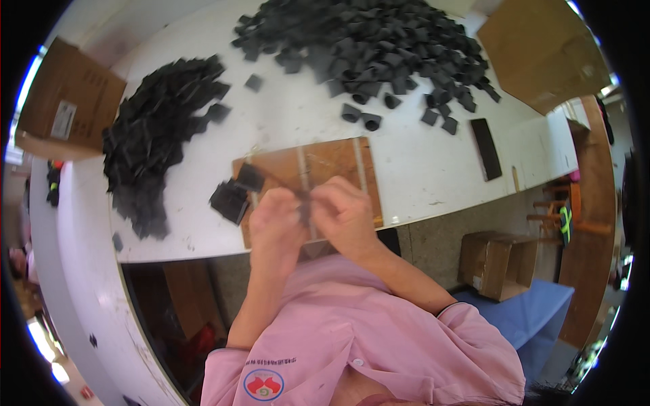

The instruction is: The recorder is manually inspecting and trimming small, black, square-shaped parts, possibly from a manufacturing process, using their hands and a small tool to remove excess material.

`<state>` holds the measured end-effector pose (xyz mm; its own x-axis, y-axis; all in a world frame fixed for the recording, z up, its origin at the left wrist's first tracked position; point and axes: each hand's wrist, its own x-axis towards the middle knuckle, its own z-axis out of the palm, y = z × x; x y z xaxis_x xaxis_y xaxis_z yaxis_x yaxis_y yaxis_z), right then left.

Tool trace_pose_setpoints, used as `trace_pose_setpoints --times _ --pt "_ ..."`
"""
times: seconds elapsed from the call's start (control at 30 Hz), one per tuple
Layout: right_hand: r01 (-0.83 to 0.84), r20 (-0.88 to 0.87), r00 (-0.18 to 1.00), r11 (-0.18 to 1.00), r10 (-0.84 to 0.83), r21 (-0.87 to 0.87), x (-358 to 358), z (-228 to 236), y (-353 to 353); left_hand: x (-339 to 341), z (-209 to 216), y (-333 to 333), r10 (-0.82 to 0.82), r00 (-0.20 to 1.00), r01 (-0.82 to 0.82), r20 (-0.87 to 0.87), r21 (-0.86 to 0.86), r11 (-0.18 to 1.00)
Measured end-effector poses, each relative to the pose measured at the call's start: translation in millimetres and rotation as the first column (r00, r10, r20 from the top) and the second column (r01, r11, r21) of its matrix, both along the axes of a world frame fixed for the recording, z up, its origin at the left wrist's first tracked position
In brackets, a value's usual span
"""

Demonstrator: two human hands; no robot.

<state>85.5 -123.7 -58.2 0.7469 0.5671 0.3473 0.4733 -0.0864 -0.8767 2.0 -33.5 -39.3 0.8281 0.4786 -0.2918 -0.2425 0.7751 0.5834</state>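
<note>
My left hand (277,220) and my right hand (343,213) meet over a brown board (338,159) with pale strips across it. Between their closed fingertips is a small black piece (304,211), partly hidden and smeared, so its exact shape does not show. Left of my left hand, a small stack of flat black pieces (230,201) overlaps the board's left edge, with another black square piece (250,177) touching it on the board.
A heap of flat black pieces (152,128) lies to the left. Short black tubes (379,47) are piled at the back. A dark, phone-like slab (485,149) lies right on the white table (433,179). Cardboard boxes (71,95) (545,51) stand at both far corners.
</note>
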Motion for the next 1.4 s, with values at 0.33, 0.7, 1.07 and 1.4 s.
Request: trace_pose_setpoints --times 0.33,0.7,1.07,1.4 --pt "-0.073 -0.78 -0.091 0.777 0.619 0.625 3.0 -7.7 6.0 -1.8 -21.9 0.9 0.407 0.907 -0.172 -0.111 0.783 0.597" --pt "-0.295 -0.765 0.141 0.765 0.628 0.573 0.7 -9.8 -2.0 -29.3 -19.2 17.5 -0.283 0.914 0.312 0.291 -0.056 0.948" --pt "-0.357 -0.633 0.552 0.84 0.542 0.409 -5.3 -7.7 -14.1 -28.9 3.9 -17.4 0.114 0.944 0.144 -0.309 0.698 0.702" --pt "-0.32 -0.515 0.727 0.887 0.455 0.332 -0.6 -0.4 -25.5 -24.8 -37.9 39.3 -0.333 0.943 0.332 -0.027 0.18 0.926"
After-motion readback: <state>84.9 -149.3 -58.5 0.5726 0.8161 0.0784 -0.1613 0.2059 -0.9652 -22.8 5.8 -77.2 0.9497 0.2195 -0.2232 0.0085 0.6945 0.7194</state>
